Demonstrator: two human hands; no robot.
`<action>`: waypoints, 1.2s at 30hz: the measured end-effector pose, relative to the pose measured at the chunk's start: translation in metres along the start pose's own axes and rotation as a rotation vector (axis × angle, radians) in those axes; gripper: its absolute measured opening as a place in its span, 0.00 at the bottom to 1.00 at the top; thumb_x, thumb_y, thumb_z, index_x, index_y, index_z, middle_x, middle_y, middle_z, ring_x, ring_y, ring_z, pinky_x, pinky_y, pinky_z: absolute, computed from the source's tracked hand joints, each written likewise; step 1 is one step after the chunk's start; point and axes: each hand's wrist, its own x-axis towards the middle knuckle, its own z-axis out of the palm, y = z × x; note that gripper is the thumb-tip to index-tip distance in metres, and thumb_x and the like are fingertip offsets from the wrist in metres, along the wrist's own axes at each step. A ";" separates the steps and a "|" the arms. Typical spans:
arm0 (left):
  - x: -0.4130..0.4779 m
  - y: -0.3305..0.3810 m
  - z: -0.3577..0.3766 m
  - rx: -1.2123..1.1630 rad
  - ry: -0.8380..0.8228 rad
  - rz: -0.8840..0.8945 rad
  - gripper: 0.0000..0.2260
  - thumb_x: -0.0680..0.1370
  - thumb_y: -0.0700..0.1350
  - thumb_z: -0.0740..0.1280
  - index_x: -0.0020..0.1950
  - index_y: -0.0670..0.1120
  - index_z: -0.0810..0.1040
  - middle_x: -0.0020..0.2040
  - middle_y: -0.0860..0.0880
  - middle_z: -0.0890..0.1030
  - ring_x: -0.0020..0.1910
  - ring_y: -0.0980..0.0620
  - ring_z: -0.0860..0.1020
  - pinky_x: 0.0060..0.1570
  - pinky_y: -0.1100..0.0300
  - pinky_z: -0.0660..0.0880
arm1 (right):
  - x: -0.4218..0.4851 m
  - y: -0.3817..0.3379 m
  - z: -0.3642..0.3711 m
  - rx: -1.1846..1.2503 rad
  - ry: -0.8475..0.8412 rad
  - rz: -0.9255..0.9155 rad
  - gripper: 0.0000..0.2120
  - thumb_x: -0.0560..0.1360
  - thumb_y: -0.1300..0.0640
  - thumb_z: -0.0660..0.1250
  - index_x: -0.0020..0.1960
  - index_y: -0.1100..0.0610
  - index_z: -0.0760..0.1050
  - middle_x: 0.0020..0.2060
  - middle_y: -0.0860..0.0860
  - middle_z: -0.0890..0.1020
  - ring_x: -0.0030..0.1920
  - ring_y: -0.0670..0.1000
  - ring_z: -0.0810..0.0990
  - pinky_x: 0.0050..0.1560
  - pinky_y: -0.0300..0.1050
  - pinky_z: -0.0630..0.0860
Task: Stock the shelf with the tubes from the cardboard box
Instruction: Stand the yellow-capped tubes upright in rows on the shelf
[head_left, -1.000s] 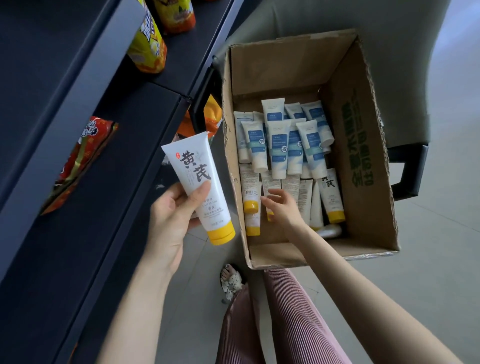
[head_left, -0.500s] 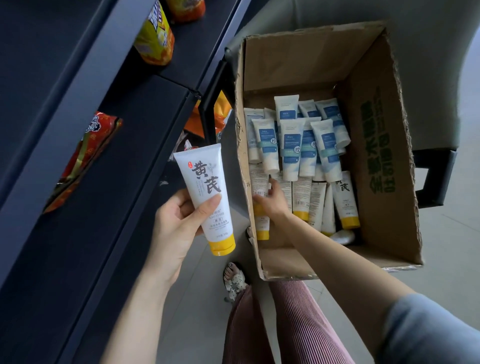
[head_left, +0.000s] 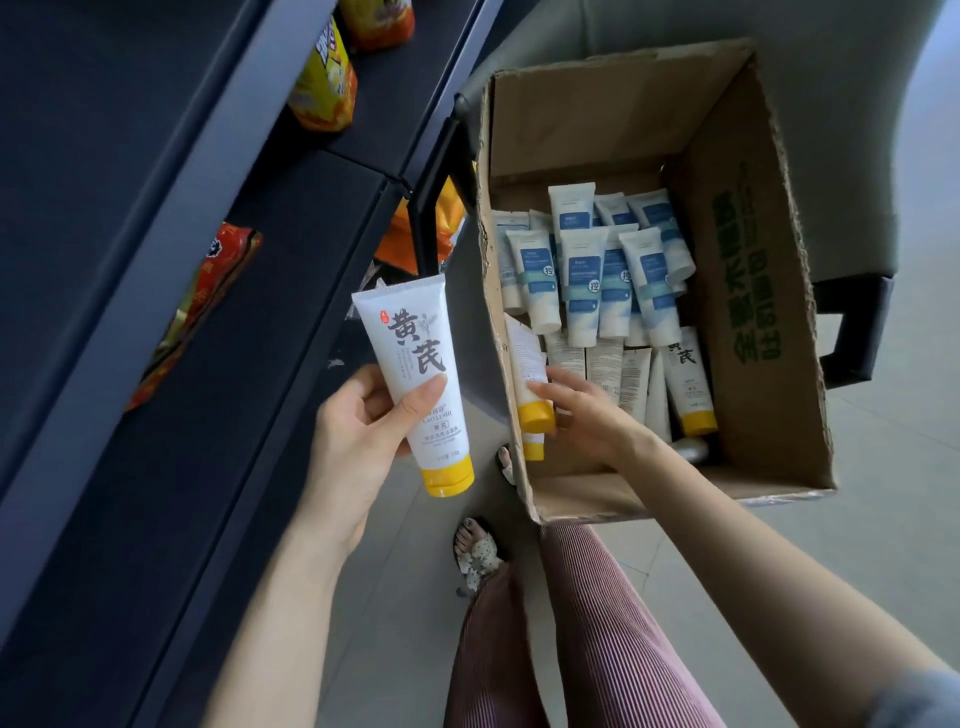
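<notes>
At the centre of the frame the left hand (head_left: 358, 431) grips a white tube (head_left: 410, 358) with a yellow cap. The thumb lies across its front, the fingers curl behind, and the cap points down, just beside the dark shelf (head_left: 130, 519) on the left. Further right, the right hand (head_left: 587, 415) reaches into the cardboard box (head_left: 753, 415). Its fingers hold a second tube (head_left: 525, 358) near its yellow cap, against the box's left wall. Blue-labelled tubes (head_left: 584, 275) fill the box's upper half. 1 red packet (head_left: 202, 306) lies on the shelf.
</notes>
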 end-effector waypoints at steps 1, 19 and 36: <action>-0.003 0.004 0.000 -0.001 -0.010 0.013 0.13 0.68 0.47 0.69 0.52 0.48 0.77 0.42 0.57 0.84 0.44 0.59 0.82 0.44 0.60 0.80 | -0.007 0.000 -0.001 0.035 -0.041 -0.017 0.25 0.76 0.59 0.67 0.72 0.57 0.65 0.49 0.54 0.82 0.43 0.50 0.83 0.40 0.44 0.79; -0.095 0.079 -0.029 -0.151 -0.020 0.240 0.15 0.68 0.46 0.69 0.53 0.44 0.78 0.45 0.52 0.84 0.47 0.54 0.82 0.44 0.58 0.80 | -0.170 -0.058 0.054 0.174 -0.722 -0.417 0.36 0.65 0.56 0.78 0.69 0.47 0.69 0.61 0.52 0.77 0.57 0.54 0.79 0.59 0.57 0.74; -0.216 0.168 -0.098 -0.120 0.109 0.596 0.15 0.68 0.45 0.70 0.52 0.42 0.78 0.45 0.53 0.84 0.45 0.57 0.82 0.37 0.66 0.77 | -0.317 -0.114 0.154 -0.125 -0.658 -0.680 0.41 0.58 0.51 0.82 0.66 0.58 0.70 0.60 0.59 0.79 0.58 0.57 0.80 0.50 0.50 0.80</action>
